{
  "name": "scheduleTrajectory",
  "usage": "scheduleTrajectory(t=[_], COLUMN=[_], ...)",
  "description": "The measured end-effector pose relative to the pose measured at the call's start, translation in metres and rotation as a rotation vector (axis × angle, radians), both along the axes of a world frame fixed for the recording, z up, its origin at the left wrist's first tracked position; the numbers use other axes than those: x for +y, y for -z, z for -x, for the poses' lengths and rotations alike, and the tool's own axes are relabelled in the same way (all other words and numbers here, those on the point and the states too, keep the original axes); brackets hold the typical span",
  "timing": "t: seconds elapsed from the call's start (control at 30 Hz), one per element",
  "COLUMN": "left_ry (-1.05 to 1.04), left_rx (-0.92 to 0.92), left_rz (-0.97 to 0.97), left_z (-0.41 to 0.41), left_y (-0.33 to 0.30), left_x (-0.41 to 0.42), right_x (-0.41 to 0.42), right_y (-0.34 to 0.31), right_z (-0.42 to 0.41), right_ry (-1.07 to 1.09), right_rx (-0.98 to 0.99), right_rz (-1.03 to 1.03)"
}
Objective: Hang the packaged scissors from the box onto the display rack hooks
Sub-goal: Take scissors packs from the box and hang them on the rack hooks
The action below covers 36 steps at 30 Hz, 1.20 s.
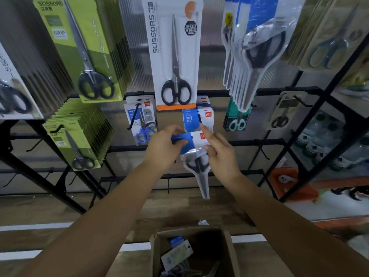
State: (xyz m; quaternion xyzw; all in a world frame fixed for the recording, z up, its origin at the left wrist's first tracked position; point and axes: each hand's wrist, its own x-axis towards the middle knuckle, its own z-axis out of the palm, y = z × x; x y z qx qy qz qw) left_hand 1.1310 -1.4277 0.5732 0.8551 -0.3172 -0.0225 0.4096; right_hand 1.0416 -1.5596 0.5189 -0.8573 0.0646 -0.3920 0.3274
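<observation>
Packaged scissors in a clear plastic pouch with a blue-and-white card header (pixel 192 144), black handles showing through the film, are held up before a black wire display rack (pixel 279 90), just below a stack of matching blue-and-white packs (pixel 197 121) already hanging on a hook at the centre of the rack. The person's left hand (pixel 165 145) pinches the blue left end of the header between thumb and fingers; the right hand (pixel 217 149) grips the pouch just under the white end, its index finger stretched out toward the hook. The header's hanging hole appears not yet on the hook, so this pack looks to be at the point of being threaded on.

Much of the rack is stocked: green carded scissors (pixel 85 47) at upper left and a second green stack (pixel 75 136) below them, a tall white carded pair marked SCISSORS (pixel 173 54) at top centre, blue-handled scissors (pixel 142 122) left of the hands, clear-pouched pairs (pixel 251 47) at upper right. Several lower hooks on the near left stand bare.

On the wooden floor nearest the camera, a brown cardboard box (pixel 227 250) sits open with more packs (pixel 177 254) visible inside; how many cannot be told. Judged from that, the job is well under way but unfinished, with the pack in hand and the box's contents left to hang.
</observation>
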Motion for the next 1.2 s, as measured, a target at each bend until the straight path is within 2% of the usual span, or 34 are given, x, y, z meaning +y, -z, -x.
scheduleTrajectory(t=[0.07, 0.17, 0.27, 0.4, 0.63, 0.9, 1.03, 1.2], left_ry=[-0.035, -0.017, 0.024, 0.035, 0.038, 0.017, -0.005, -0.019], left_rx=[-0.082, -0.116, -0.124, -0.124, -0.127, -0.154, -0.161, -0.035], left_rz=[-0.115, -0.355, -0.461, -0.465, -0.495, -0.511, -0.477, -0.490], left_z=[-0.004, -0.007, -0.005, -0.002, 0.004, 0.013, 0.023, 0.044], left_y=[0.003, 0.011, 0.016, 0.018, 0.012, 0.004, 0.010, 0.046], left_x=[0.004, 0.012, 0.016, 0.016, 0.009, -0.001, -0.005, 0.006], right_x=[-0.010, -0.022, -0.030, -0.034, -0.028, -0.022, -0.018, -0.011], right_y=[-0.001, -0.008, -0.014, -0.020, -0.030, -0.048, -0.051, -0.022], right_z=[-0.004, -0.010, -0.017, -0.020, -0.019, -0.030, -0.015, 0.015], right_ry=[0.035, 0.103, 0.127, 0.128, 0.190, 0.218, 0.237, 0.061], right_rx=[0.040, 0.179, 0.288, 0.481, 0.526, 0.724, 0.629, 0.667], right_rz=[0.021, -0.053, -0.048, -0.072, -0.023, 0.074, 0.211, 0.231])
